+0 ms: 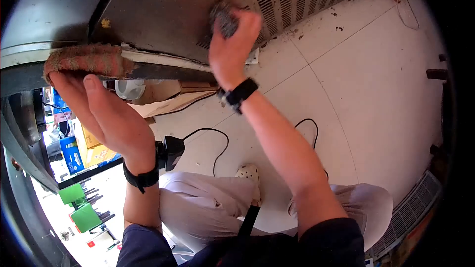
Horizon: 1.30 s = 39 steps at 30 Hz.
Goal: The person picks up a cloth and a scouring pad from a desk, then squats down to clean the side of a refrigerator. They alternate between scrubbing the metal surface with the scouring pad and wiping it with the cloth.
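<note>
My right hand (233, 44) grips a grey steel wool scrubber (225, 19) against the stained metal panel (168, 5), just left of its slotted vents. In my left hand (109, 113) is a folded, dirty reddish-brown rag (89, 61). That rag lies against the pale strip and dark edge along the bottom of the metal panels. Some of my left fingers are hidden by the rag, and the thumb points up beside it.
Vent slots (297, 0) run along the panel towards the upper right. Dark debris lies on the pale tiled floor (316, 84) beneath them. A black cable (225, 138) crosses the floor near my legs. Cardboard (166, 104) and boxes (89, 148) stand at left. A grey grille (410, 212) lies lower right.
</note>
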Available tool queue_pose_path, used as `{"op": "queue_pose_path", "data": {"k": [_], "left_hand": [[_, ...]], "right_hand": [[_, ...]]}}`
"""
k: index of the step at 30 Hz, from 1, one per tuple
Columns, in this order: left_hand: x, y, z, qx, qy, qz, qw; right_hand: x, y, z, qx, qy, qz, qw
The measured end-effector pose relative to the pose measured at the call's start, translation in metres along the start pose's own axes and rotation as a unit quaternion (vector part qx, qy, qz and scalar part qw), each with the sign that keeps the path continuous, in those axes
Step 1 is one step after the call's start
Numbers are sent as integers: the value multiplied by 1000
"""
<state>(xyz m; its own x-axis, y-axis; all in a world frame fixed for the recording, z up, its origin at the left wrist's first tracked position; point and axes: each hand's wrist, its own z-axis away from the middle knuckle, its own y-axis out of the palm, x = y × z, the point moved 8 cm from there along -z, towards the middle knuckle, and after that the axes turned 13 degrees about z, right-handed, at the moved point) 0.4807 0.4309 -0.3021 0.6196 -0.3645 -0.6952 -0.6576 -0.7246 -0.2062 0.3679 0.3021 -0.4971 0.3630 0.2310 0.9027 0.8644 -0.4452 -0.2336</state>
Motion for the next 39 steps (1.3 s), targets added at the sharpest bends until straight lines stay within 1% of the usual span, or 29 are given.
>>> {"op": "queue_pose_path", "data": {"k": [1,2,4,6,8,9,11,12,13,15,16,17,18,19,20,21,22,23,24,26,28,31,32,33,34,35,36,38,39], "left_hand": [[3,-6,-1,-10,31,32,999],[6,-8,-2,-10,31,28,999],[1,-4,-2,47,83,-121,988],[1,5,0,49,72,-112,990],[-1,7,-1,-11,56,-28,998],[-4,10,-2,5,52,-23,998],[-3,13,-3,0,37,-5,999],[0,11,-3,-5,19,6,1000],[2,7,-1,-7,34,14,999],[4,6,0,-13,32,19,999],[4,5,0,-18,34,23,999],[4,2,1,-18,32,19,999],[5,1,1,-5,51,-44,998],[2,5,-2,6,73,-105,992],[-5,12,-4,6,81,-99,992],[-7,15,-5,1,33,-44,999],[-4,22,-4,-4,-16,11,1000],[-3,28,-1,6,17,48,999],[1,30,1,10,19,54,998],[4,29,6,35,42,22,998],[4,23,7,41,34,5,999],[14,24,20,53,35,-11,998],[18,27,24,74,37,-37,996],[20,33,27,94,39,-59,993],[19,36,27,90,40,-47,994],[19,47,27,132,44,-90,986],[20,55,27,176,51,-137,974],[25,58,32,203,75,-149,965],[30,54,38,229,87,-174,954]], "right_hand": [[-7,-9,-22,-52,13,-23,998],[-14,-15,-37,-105,25,-46,993],[-18,-13,-46,-100,33,-42,994],[-12,-20,-27,-102,38,-32,994],[18,-1,22,50,-29,16,998],[18,-2,24,47,-30,20,998],[13,0,25,28,-38,7,999],[5,-8,3,-16,7,2,1000],[-6,-18,-28,-56,52,-2,997],[-24,-39,-79,-128,39,-4,991],[-23,-38,-74,-125,37,-3,992],[-17,-34,-64,-102,27,14,994],[-8,-29,-54,-83,12,26,996],[4,-16,-27,-14,28,39,999],[16,-6,1,68,15,-28,997],[32,2,26,92,-29,-9,995],[31,5,29,89,-22,-45,995],[28,-1,18,57,-26,-43,997],[27,-7,0,26,-31,-41,998],[-2,-23,-56,-43,35,-35,998],[-22,-51,-107,-101,72,-54,991],[-32,-45,-102,-102,77,-32,991],[-25,-33,-78,-78,60,-3,995],[-14,-22,-49,-52,45,-20,997],[-7,-8,-24,32,63,-46,996],[12,-13,-13,41,7,-37,998],[10,-17,-22,33,3,-36,999],[2,-23,-50,-6,33,-47,998],[-15,-30,-74,-82,55,-40,994]]}}
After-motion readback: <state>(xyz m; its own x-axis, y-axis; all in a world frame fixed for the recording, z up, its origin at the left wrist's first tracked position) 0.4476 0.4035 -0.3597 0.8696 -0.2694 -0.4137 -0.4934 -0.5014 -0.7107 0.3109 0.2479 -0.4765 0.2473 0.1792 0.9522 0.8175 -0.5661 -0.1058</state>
